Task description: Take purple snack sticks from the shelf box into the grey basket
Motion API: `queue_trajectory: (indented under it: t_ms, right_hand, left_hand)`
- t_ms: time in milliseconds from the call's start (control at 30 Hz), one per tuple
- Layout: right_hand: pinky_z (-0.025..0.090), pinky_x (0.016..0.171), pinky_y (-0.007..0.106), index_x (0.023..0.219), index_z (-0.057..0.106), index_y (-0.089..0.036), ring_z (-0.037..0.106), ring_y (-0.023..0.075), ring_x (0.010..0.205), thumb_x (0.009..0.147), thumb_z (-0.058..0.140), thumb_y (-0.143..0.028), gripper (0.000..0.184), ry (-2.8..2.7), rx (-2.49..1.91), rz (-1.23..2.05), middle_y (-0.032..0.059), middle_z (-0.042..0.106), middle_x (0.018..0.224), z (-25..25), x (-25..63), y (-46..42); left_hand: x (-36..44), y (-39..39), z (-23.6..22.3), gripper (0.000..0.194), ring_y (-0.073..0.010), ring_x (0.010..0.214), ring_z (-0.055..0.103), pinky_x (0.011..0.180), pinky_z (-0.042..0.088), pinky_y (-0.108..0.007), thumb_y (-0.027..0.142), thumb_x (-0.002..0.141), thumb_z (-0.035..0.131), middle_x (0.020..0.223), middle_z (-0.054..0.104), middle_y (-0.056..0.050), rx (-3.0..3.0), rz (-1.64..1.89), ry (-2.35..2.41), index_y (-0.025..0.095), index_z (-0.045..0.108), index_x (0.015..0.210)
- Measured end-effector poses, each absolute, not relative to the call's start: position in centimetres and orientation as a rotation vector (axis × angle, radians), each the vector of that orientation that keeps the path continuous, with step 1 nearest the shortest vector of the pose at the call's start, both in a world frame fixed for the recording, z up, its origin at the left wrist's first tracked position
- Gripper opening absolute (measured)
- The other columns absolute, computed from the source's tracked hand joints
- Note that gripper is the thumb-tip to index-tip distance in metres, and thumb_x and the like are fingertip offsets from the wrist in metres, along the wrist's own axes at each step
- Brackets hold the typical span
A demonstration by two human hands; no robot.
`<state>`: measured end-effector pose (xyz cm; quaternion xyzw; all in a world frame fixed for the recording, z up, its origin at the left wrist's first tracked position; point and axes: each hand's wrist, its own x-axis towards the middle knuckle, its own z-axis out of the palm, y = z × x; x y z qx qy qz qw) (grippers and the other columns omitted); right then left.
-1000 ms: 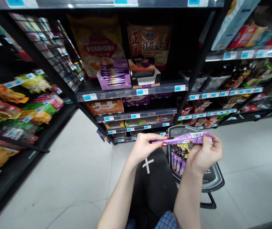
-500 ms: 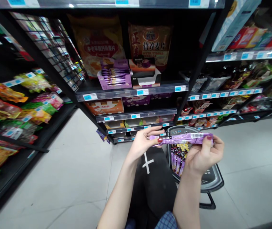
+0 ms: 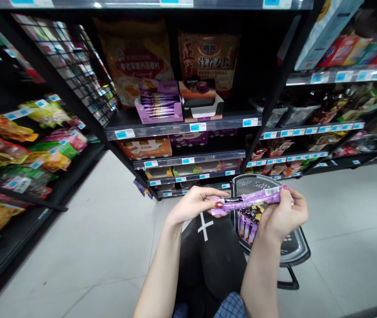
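Stretched between my two hands is a slim purple stick sachet point(image 3: 250, 200), with a barcode near its right end. My left hand point(image 3: 198, 203) pinches the left end between thumb and fingers. The right end sits in the closed fingers of my right hand point(image 3: 283, 216). Whether it is one sachet or two pressed together, I cannot tell. Below and behind the hands stands a grey and black shopping basket point(image 3: 294, 256). Several purple sachets point(image 3: 246, 227) and small dark and yellow packets point(image 3: 254, 213) lie in it, partly covered by my right hand and wrist.
On the shelf ahead, a purple display box point(image 3: 160, 106) holds several sachets beside an orange and black display box point(image 3: 201, 104). Large cereal bags point(image 3: 208, 57) stand behind them. Bagged snacks point(image 3: 52, 115) fill the left shelves. My knees point(image 3: 221, 251) are just under the hands.
My left hand has dropped slightly, so the sachet now slants down to the left. My right hand has barely shifted and keeps its hold.
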<state>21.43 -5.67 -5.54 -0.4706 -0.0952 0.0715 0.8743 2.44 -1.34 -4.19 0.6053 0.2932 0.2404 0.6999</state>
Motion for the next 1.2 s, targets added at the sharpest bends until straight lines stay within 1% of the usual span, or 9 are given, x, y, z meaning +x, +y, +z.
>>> queue_trajectory:
  t_ms: [133, 267, 333, 400, 467, 667, 867, 1067, 1200]
  right_hand:
    - [0.044, 0.06, 0.025, 0.067, 0.056, -0.015, 0.054, 0.0097, 0.06, 0.061, 0.069, -0.016, 0.014, -0.236, -1.046, 0.164, -0.0031, 0.055, 0.063, -5.8, 21.2, -5.5]
    - [0.04, 0.054, 0.023, 0.067, 0.059, -0.015, 0.051, 0.0084, 0.054, 0.063, 0.072, -0.023, 0.016, -0.429, -1.156, 0.326, -0.0033, 0.056, 0.059, -5.7, 20.0, -5.4]
    - [0.038, 0.05, 0.022, 0.066, 0.059, -0.015, 0.049, 0.0081, 0.05, 0.063, 0.072, -0.025, 0.018, -0.542, -1.188, 0.418, -0.0036, 0.056, 0.056, -5.6, 19.5, -5.4]
    - [0.035, 0.046, 0.021, 0.065, 0.058, -0.015, 0.047, 0.0077, 0.047, 0.063, 0.073, -0.027, 0.019, -0.622, -1.205, 0.491, -0.0043, 0.055, 0.053, -5.6, 19.3, -5.4]
    - [0.033, 0.045, 0.02, 0.065, 0.058, -0.015, 0.045, 0.007, 0.045, 0.063, 0.073, -0.028, 0.02, -0.648, -1.197, 0.542, -0.0049, 0.054, 0.051, -5.7, 19.4, -5.4]
    - [0.033, 0.047, 0.02, 0.065, 0.058, -0.015, 0.044, 0.0062, 0.046, 0.061, 0.075, -0.029, 0.022, -0.587, -1.08, 0.652, -0.0059, 0.052, 0.051, -6.0, 19.8, -5.3]
    - [0.038, 0.047, 0.021, 0.068, 0.06, -0.018, 0.05, 0.0086, 0.046, 0.065, 0.073, -0.033, 0.02, -0.561, -1.027, 0.729, -0.0045, 0.057, 0.054, -5.5, 19.5, -5.8]
    - [0.047, 0.058, 0.024, 0.079, 0.068, -0.019, 0.061, 0.0124, 0.062, 0.064, 0.076, -0.026, 0.019, -0.823, -1.026, 0.865, 0.0001, 0.067, 0.07, -5.9, 20.7, -6.2]
    - [0.044, 0.049, 0.022, 0.071, 0.066, -0.018, 0.057, 0.0107, 0.054, 0.064, 0.076, -0.026, 0.015, -0.789, -1.072, 0.812, -0.0009, 0.064, 0.062, -5.8, 20.5, -6.4]
  left_hand:
    - [1.4, -1.1, -4.4, 0.052, -0.0198, 0.073, 0.071, 0.068, 0.056, -0.03, 0.028, 0.075, 0.068, 0.082, 0.074, -0.009, 1.31, 0.233, 0.496, 0.014, 0.055, 0.124]
    - [2.4, -1.6, -4.3, 0.062, -0.0203, 0.077, 0.069, 0.068, 0.055, -0.028, 0.018, 0.055, 0.081, 0.089, 0.072, -0.008, 1.383, -0.014, 0.384, 0.017, 0.058, 0.112]
    - [3.8, -2.2, -4.4, 0.048, -0.0207, 0.08, 0.068, 0.069, 0.054, -0.029, 0.02, 0.055, 0.08, 0.091, 0.071, -0.008, 1.381, 0.07, 0.46, 0.016, 0.061, 0.099]
    - [5.1, -2.7, -4.5, 0.027, -0.0197, 0.074, 0.068, 0.069, 0.054, -0.031, 0.026, 0.066, 0.073, 0.081, 0.069, -0.006, 1.274, 0.214, 0.565, 0.014, 0.061, 0.087]
    - [6.0, -2.9, -4.7, 0.02, -0.0197, 0.069, 0.067, 0.067, 0.054, -0.031, 0.028, 0.069, 0.069, 0.073, 0.068, -0.005, 1.197, 0.255, 0.597, 0.012, 0.062, 0.08]
    - [5.9, -2.6, -4.7, 0.025, -0.0173, 0.061, 0.065, 0.061, 0.05, -0.028, 0.031, 0.064, 0.073, 0.072, 0.068, -0.005, 1.141, 0.233, 0.566, 0.011, 0.068, 0.079]
    - [6.0, -2.4, -4.6, 0.022, -0.0176, 0.063, 0.062, 0.06, 0.047, -0.023, 0.028, 0.053, 0.079, 0.057, 0.062, 0.001, 1.327, 0.334, 0.701, 0.01, 0.068, 0.061]
    - [6.2, -2.8, -4.4, 0.032, -0.018, 0.072, 0.065, 0.068, 0.05, -0.027, 0.04, 0.067, 0.071, 0.074, 0.068, -0.004, 1.264, 0.442, 0.649, 0.012, 0.07, 0.083]
    - [6.6, -3.0, -4.7, 0.033, -0.0203, 0.076, 0.065, 0.071, 0.05, -0.027, 0.043, 0.072, 0.067, 0.073, 0.069, -0.005, 1.306, 0.455, 0.667, 0.012, 0.072, 0.081]
